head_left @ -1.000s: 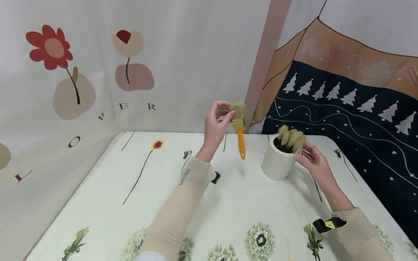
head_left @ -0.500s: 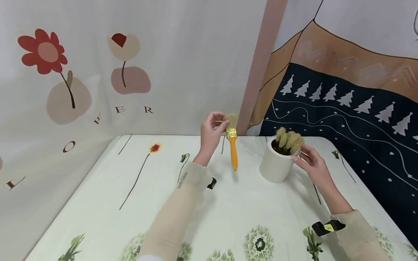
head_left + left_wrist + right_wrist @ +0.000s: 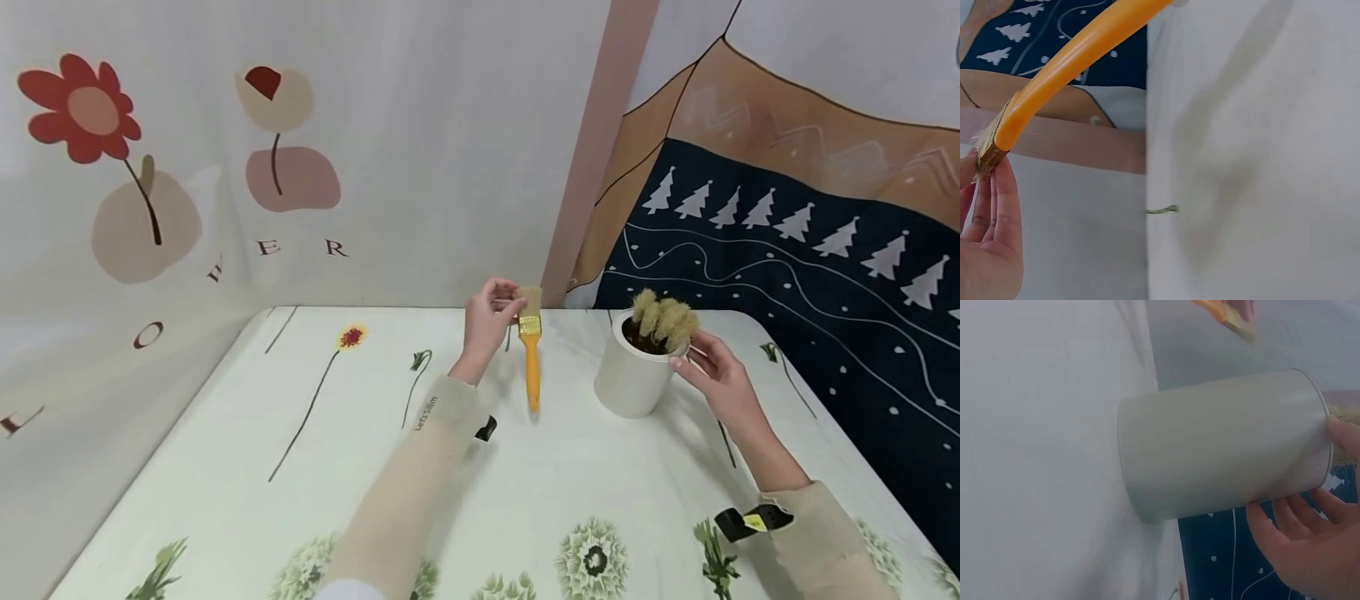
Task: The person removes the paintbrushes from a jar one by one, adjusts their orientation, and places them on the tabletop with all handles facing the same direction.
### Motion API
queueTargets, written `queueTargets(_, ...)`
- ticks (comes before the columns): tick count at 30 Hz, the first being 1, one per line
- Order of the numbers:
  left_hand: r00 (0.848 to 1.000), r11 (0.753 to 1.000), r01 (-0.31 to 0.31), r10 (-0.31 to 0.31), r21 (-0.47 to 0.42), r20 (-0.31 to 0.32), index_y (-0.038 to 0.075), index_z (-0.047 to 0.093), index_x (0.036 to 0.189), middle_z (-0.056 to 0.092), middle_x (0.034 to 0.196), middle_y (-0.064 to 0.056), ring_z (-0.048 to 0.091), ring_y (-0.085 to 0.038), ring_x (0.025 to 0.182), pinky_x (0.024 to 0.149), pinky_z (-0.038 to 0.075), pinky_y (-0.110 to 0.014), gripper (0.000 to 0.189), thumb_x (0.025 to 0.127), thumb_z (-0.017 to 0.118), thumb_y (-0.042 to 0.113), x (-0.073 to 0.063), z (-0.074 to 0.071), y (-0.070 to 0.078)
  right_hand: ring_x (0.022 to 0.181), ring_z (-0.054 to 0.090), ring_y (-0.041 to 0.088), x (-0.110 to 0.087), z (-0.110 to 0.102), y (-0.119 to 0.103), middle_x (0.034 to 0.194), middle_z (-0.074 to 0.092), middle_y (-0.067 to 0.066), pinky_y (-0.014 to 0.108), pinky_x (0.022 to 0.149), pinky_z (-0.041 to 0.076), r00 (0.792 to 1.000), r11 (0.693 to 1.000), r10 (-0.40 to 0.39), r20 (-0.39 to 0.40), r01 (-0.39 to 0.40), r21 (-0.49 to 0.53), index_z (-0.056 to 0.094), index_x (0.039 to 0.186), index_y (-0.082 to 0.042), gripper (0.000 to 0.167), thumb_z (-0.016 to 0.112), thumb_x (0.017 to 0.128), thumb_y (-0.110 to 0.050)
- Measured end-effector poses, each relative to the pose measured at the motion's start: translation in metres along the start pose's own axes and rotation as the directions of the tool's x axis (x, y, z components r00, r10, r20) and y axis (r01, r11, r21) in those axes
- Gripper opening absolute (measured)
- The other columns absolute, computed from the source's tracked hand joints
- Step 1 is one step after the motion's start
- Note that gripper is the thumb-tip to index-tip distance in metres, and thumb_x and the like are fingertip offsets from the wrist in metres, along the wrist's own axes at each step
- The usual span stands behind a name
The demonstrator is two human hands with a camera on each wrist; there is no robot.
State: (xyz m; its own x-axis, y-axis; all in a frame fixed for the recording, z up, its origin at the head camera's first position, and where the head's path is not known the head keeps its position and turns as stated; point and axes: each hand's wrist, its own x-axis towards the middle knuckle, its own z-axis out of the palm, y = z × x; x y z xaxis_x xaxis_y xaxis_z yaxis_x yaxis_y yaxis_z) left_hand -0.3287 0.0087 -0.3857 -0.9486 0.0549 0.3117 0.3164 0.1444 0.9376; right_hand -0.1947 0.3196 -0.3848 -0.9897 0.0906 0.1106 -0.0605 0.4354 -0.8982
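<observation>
A paintbrush (image 3: 532,367) with an orange handle and pale bristles hangs handle-down over the table. My left hand (image 3: 486,325) pinches it by the bristles between thumb and fingers; the left wrist view shows its orange handle (image 3: 1079,59) close up. Whether the handle's tip touches the table, I cannot tell. To the right, a white cylindrical pot (image 3: 632,375) stands upright, with several bushy straw-coloured tufts (image 3: 663,318) rising out of its dark inside. My right hand (image 3: 723,383) holds the pot near its rim, fingers on the far side and thumb in front.
A white table cover (image 3: 360,500) printed with flowers lies under everything. Behind it hangs a pale curtain (image 3: 420,150) with flower prints, and at the right a dark blue cloth (image 3: 757,258) with white trees.
My left hand has lowered the paintbrush toward the table, and its handle hangs more upright. The right hand and the pot have stayed in place.
</observation>
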Motion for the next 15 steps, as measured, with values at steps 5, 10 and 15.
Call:
queueTargets(5,0.997,0.997,0.073,-0.073,0.012,0.023,0.008,0.062,0.117,0.069,0.114,-0.014,0.07,-0.026,0.095,0.076,0.063,-0.029,0.026,0.094,0.07,0.014,0.002,0.005,-0.014,0.15,0.026,0.039,0.0,0.0,0.0,0.164,0.019,0.023,-0.001,0.092,0.041,1.0,1.0,-0.002,-0.001,0.002,0.002,0.016,0.159,-0.008,0.073,0.056,0.103,-0.031)
queueTargets(10,0.991,0.991,0.127,-0.129,0.032,0.037,0.008,0.062,0.118,0.07,0.116,-0.014,0.07,-0.027,0.098,0.077,0.063,-0.029,0.026,0.094,0.069,0.015,0.003,0.009,-0.025,0.15,0.026,0.04,0.0,0.0,0.0,0.164,0.019,0.023,-0.001,0.092,0.041,1.0,1.0,-0.001,-0.007,0.001,0.003,0.017,0.159,-0.007,0.073,0.056,0.103,-0.03)
queueTargets(15,0.981,0.982,0.185,-0.186,0.026,0.048,0.005,0.062,0.116,0.069,0.115,-0.016,0.071,-0.029,0.099,0.074,0.063,-0.028,0.025,0.093,0.07,0.012,0.004,0.012,-0.036,0.15,0.025,0.041,0.001,0.0,-0.001,0.164,0.019,0.023,0.0,0.094,0.042,1.0,1.0,0.014,-0.009,-0.014,0.009,0.016,0.159,-0.007,0.074,0.057,0.102,-0.032)
